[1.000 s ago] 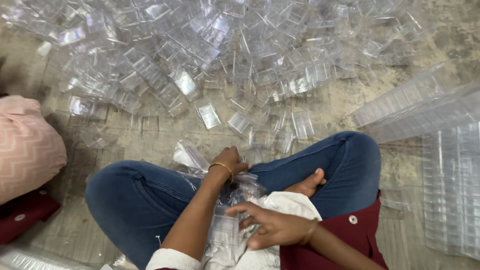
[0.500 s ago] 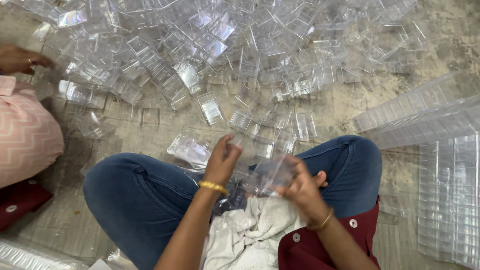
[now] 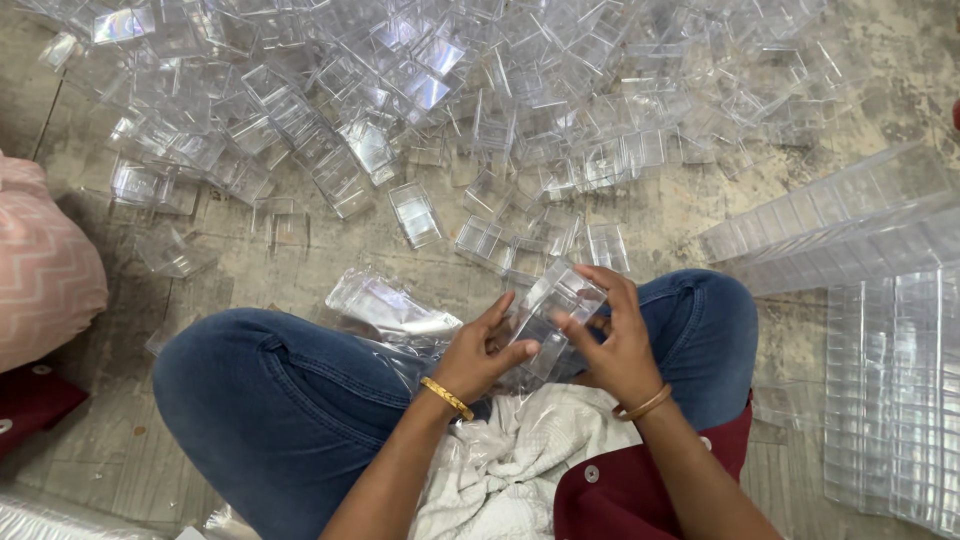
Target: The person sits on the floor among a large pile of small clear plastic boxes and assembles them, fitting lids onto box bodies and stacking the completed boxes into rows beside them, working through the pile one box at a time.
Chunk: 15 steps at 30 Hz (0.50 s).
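Both the left hand (image 3: 480, 350) and right hand (image 3: 612, 345) grip a clear plastic box (image 3: 553, 312) above the lap. A loose box heap (image 3: 480, 100) spreads far ahead; stacked boxes (image 3: 880, 300) stand right; a white cloth (image 3: 520, 460) lies near.

Person, lower half of frame. Blue denim trousers, seams and creases visible at the knees. Maroon garment at lower right, with two small round light-coloured buttons or studs. Forearms bare, no sleeves in view. Left hand (image 3: 478, 352): gold bangle at the wrist, patterned surface. Right hand (image 3: 612, 345): thin plain bangle, bronze-gold, at the wrist. No rings discernible on either hand.
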### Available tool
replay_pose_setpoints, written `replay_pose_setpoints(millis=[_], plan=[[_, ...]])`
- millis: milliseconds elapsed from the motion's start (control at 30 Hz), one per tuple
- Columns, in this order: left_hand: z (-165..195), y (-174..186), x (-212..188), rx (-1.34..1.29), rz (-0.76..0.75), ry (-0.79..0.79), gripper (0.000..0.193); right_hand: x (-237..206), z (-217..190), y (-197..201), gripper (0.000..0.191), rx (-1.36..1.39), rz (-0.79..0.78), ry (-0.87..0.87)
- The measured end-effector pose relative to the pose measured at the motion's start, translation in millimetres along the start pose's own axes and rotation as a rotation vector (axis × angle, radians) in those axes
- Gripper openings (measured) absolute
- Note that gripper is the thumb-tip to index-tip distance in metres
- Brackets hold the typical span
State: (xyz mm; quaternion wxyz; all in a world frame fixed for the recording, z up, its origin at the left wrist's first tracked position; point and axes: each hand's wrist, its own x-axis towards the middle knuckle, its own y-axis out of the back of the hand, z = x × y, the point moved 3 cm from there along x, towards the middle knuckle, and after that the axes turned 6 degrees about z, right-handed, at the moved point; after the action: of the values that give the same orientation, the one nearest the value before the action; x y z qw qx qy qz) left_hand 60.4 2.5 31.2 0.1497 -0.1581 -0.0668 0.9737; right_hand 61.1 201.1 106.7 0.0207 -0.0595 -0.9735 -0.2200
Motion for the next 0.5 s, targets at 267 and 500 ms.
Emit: replay_pose_setpoints(millis=[267, 500], plan=[[8.9, -5.9, -1.3, -0.037, -0.050, 0.007, 0.111, 24.0, 9.0, 6.7, 0.043, -0.028, -0.189, -0.030], [8.5, 2.4, 10.2, -0.503, 0.042, 0.132, 0.069, 34.1, 46.0, 16.5, 0.042, 0.336, -0.011, -0.317]])
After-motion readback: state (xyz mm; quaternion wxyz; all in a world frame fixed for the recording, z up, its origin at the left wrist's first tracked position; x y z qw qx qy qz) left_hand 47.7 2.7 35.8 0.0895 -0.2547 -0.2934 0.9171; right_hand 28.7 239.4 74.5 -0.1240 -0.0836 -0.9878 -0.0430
